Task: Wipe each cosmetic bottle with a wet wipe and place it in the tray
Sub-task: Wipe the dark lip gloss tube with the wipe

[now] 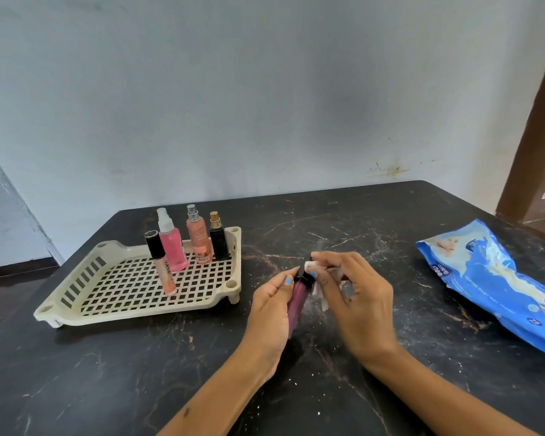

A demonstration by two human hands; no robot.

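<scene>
a dark marbled bench (328,388) stands against a pale blue wall (265,89). at about ten o'clock from the hands sits a cream tray (76,309) with a grid floor. four bottles stand in it: a clear tube with black cap (161,265), leaning a little, nearest to the front; behind it a pink spray bottle (172,243), then a peach spray bottle (198,239), and a small black bottle with gold cap (217,239) in the far right corner of the tray. at three o'clock, well apart from the hands, lies a blue pack of wet wipes (497,284), flat on the bench. small white crumbs are scattered on the bench near the hands. at the right edge a brown door frame (535,136) is seen. nothing stands between the hands and the tray.

the left hand (272,313) has its fingers curled around a dark pink tube (296,300) with black cap, the cap end pointing to twelve o'clock, above the bench in the middle. the right hand (356,294) pinches a white wet wipe (315,269) between thumb and fingers and presses it on the black cap of the tube. part of the wipe hangs under the right hand. the lower end of the tube is hidden behind the left palm.
</scene>
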